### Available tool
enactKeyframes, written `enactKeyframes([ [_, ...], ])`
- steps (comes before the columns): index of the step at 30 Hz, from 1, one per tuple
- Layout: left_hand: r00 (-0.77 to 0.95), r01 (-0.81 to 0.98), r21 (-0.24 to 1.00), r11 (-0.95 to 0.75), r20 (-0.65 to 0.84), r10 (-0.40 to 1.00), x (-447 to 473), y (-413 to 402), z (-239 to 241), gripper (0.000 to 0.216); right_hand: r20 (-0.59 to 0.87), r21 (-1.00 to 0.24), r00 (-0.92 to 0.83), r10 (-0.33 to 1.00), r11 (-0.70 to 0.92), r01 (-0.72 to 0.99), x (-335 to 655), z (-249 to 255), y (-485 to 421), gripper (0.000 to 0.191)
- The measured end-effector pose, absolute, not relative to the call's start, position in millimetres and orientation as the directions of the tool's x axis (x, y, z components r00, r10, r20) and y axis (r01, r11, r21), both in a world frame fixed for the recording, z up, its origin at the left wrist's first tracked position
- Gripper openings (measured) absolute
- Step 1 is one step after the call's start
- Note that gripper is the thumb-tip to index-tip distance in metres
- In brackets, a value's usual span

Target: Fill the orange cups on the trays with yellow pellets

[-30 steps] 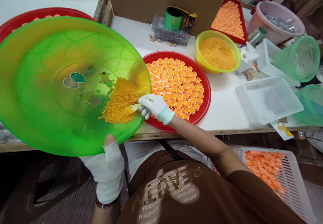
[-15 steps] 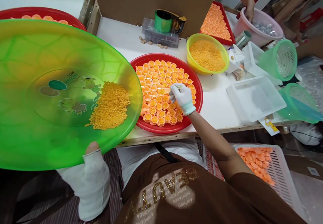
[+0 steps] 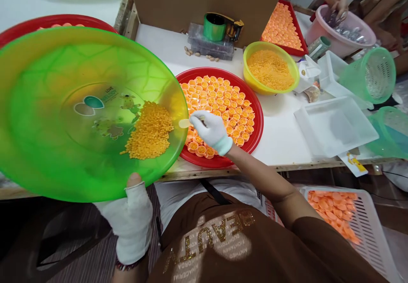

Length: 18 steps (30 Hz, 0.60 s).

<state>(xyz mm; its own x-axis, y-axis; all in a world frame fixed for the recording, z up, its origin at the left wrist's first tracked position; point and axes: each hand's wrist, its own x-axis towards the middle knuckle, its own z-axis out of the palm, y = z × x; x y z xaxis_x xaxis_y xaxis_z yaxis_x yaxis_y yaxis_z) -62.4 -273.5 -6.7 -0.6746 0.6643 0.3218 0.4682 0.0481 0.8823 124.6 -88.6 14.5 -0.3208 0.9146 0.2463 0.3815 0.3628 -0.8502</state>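
Note:
My left hand (image 3: 132, 217), in a white glove with the thumb tip bare, grips the near rim of a large green plastic tray (image 3: 79, 164), which is tilted. A heap of yellow pellets (image 3: 149, 132) lies at the tray's right side. In my gloved right hand (image 3: 212, 131) is a small pale spoon (image 3: 184, 123), pinched by the fingers, its tip beside the green tray's right rim. Below that hand, a round red tray (image 3: 257, 136) holds many small orange cups (image 3: 237, 115), several with yellow pellets in them.
A yellow bowl (image 3: 295, 72) of pellets stands behind the red tray. To the right are a clear bin (image 3: 338, 123) and green baskets (image 3: 366, 74). Another person's hand (image 3: 339, 7) reaches into a pink basin (image 3: 366, 36). A tape dispenser (image 3: 215, 27) sits at the back.
My right hand has moved left with the spoon, from over the orange cups to the green tray's rim. The view has shifted slightly. My left hand still holds the green tray.

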Motion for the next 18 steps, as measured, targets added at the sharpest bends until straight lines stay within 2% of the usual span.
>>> enactKeyframes([
  [3,-0.71,0.443,0.895,0.058,0.31,0.633,-56.3,-273.1,-3.8,0.065,0.055,-0.89,-0.394,0.918,0.224,0.397,88.8,9.3,-95.3,0.015],
  [6,-0.725,0.454,0.884,0.108,0.296,0.622,-55.8,-275.5,-6.5,0.063,-0.249,-0.941,-0.43,0.868,-0.11,0.321,65.9,6.5,-101.2,0.012],
  [8,-0.732,0.454,0.882,0.123,0.291,0.616,-57.6,-276.6,-8.1,0.065,-0.377,-0.924,-0.433,0.819,-0.304,0.231,61.3,7.7,-102.4,0.011],
  [10,-0.742,0.438,0.89,0.125,0.28,0.609,-59.8,-276.2,-8.1,0.065,-0.413,-0.909,-0.416,0.81,-0.395,0.131,65.9,10.8,-100.5,0.011],
  [13,-0.746,0.402,0.912,0.08,0.276,0.606,-63.7,-274.7,-7.6,0.071,-0.403,-0.9,-0.388,0.829,-0.437,0.001,87.0,16.7,-93.9,0.012],
  [18,-0.736,0.39,0.919,0.062,0.27,0.62,-70.7,-275.6,-13.0,0.081,-0.324,-0.936,-0.244,0.914,-0.347,-0.057,137.5,23.5,-77.2,0.019],
])
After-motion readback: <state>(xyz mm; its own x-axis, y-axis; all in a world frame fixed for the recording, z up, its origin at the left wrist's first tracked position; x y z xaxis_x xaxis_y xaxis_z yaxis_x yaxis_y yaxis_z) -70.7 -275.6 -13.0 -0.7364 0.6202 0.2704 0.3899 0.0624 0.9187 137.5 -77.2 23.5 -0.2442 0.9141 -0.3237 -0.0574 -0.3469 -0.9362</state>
